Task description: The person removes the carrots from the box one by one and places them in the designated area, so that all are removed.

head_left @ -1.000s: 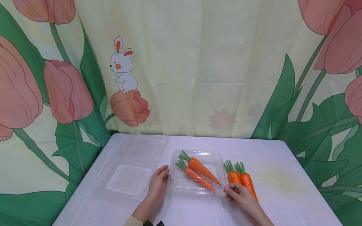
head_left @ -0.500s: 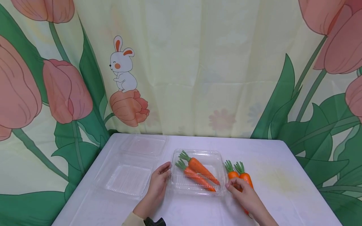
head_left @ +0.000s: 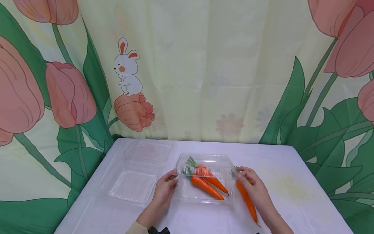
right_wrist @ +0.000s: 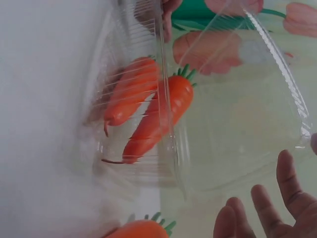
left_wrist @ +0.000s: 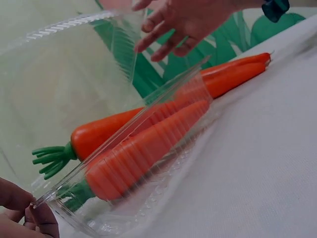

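Note:
A clear plastic clamshell container point(head_left: 184, 195) stands on the table with its lid point(head_left: 208, 172) tilted up. Two orange carrots point(head_left: 206, 188) with green tops lie inside, partly seen through the plastic. My left hand point(head_left: 163, 193) pinches the rim at the container's left side; its fingertips point(left_wrist: 43, 218) show in the left wrist view. At the lid's right corner is my right hand point(head_left: 255, 188), thumb and index finger on the raised edge, the other fingers point(right_wrist: 267, 210) spread. Beneath that hand lies another carrot point(head_left: 246, 201); a second one beside it is mostly hidden.
A second clear clamshell container point(head_left: 132, 185) lies opened flat on the left of the white table point(head_left: 292, 208), its lid point(head_left: 150, 151) toward the back. A tulip-patterned curtain point(head_left: 204, 81) hangs behind the table's far edge.
The container's lid has swung up and back from lying over the carrots. My right hand has risen with the lid's corner. My left hand stays at the left rim.

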Action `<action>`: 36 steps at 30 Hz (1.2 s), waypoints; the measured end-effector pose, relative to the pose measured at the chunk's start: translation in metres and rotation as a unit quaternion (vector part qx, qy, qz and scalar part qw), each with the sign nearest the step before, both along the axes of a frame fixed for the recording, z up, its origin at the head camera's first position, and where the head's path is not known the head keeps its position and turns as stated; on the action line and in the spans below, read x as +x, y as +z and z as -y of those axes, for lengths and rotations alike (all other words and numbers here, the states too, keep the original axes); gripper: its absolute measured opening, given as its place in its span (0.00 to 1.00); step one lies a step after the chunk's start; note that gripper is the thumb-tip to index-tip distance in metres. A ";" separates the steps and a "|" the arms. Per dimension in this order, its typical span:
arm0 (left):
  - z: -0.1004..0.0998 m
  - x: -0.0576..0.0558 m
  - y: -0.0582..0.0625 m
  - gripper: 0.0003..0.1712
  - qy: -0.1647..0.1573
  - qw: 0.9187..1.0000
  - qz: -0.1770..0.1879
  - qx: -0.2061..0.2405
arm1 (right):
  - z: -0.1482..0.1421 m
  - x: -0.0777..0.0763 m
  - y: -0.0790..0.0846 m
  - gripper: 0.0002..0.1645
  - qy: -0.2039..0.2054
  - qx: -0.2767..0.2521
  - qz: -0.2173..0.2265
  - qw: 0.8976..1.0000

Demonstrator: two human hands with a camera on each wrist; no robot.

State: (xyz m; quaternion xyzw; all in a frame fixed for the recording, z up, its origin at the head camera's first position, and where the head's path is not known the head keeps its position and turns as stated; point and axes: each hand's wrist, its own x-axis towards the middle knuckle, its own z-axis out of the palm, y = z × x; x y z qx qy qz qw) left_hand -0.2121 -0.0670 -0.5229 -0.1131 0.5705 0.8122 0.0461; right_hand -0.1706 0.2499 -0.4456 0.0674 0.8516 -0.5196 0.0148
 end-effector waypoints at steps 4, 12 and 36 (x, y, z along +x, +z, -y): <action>0.001 0.000 0.000 0.28 -0.004 1.000 0.003 0.002 | 0.002 -0.008 0.006 0.24 -0.010 -0.028 -0.027 0.999; 0.001 0.000 0.000 0.28 -0.007 1.000 0.014 -0.006 | 0.007 -0.024 0.018 0.38 -0.009 -0.006 -0.062 0.998; 0.002 0.002 -0.001 0.29 -0.011 1.000 0.001 0.000 | 0.012 -0.075 -0.002 0.39 0.008 -0.087 -0.090 0.992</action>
